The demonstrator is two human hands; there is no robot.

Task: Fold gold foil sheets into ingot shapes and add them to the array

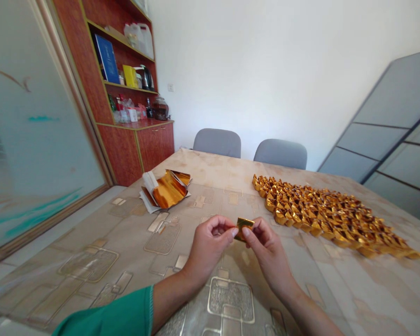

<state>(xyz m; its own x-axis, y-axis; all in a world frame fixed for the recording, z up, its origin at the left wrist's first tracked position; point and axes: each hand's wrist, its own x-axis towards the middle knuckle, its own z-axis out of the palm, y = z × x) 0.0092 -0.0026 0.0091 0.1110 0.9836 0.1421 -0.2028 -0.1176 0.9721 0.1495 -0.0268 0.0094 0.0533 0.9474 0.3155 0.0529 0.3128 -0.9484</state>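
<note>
Left of the table (210,172) stands a frosted glass door (38,130) with teal streaks. Past the table's far left corner is a red wooden cabinet (121,154), its shelves holding a blue folder (107,58), white plastic jugs (139,39) and a black kettle (146,78).

On the left part of the table, a stack of gold foil sheets (170,189) lies on white paper (147,196), well apart from the hands. A green sleeve (105,317) lies over the table's near edge and leads to the left hand (208,247). Its fingers are curled, with the thumb and fingertips closed in a narrow pinch on the left side of a small square of gold foil (244,228). The foil is held up above the middle of the table. The right hand (268,252) grips the foil's other side in the same narrow pinch.

Two gray chairs (217,142) stand beyond the table's far edge. Folded gold foil pieces (322,214) cover the right part of the table in tight rows, near the right hand but not touching it. Right of the table, a gray paneled partition (381,135) leans at a slant.
</note>
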